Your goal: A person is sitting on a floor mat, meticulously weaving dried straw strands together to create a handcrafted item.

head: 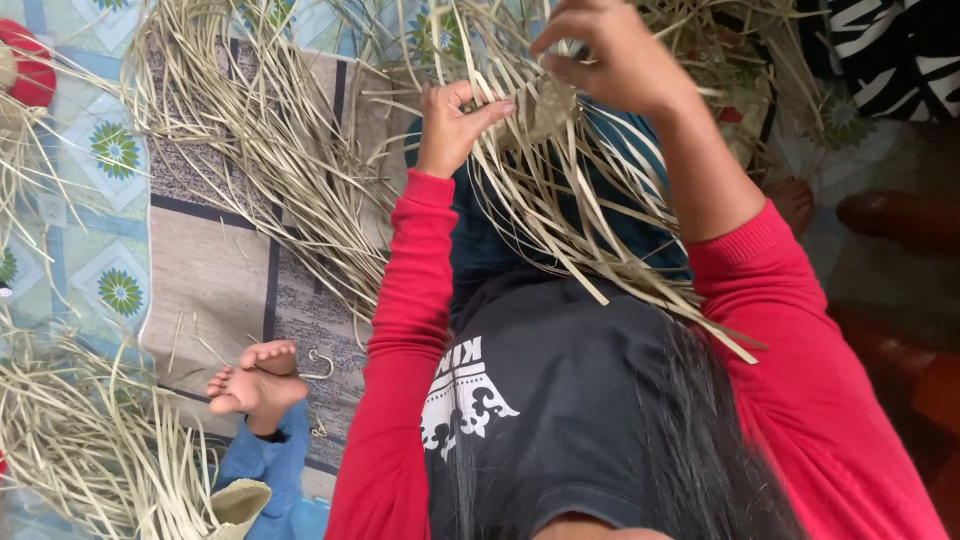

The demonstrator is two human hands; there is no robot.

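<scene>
A small woven piece [545,105] of pale dried leaf strips is held up in front of me, with many long loose strips [575,230] hanging down over my lap. My left hand [452,125] pinches strips at the piece's left edge. My right hand [610,55] grips the top of the piece, fingers curled around the strips. Both arms wear red sleeves over a dark shirt with a white print.
More loose strips lie in a heap [270,140] on a patterned mat [215,270] to the left, and another pile [90,440] at lower left. A small person's bare foot [255,385] in blue trousers rests on the mat. A metal hook [322,365] lies beside it.
</scene>
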